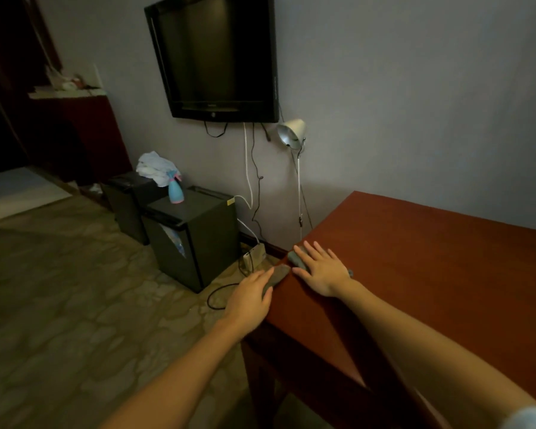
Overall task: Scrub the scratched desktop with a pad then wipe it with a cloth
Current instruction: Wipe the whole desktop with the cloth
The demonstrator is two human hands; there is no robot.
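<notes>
Early, wipe pending | your left grip (250, 297) pinches pad (278, 273) off surface (430, 274) edge | right grip (321, 270) spread flat on cloth (297, 259)

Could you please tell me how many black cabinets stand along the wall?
2: the nearer cabinet carries a blue bottle; the farther cabinet, behind it, carries white cloths.

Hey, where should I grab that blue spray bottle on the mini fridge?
Probably best round the narrow neck of the blue spray bottle, just under its pink trigger head, coming from the near right. It stands upright, its body widens downward, and the white cloth heap crowds its far left.
</notes>
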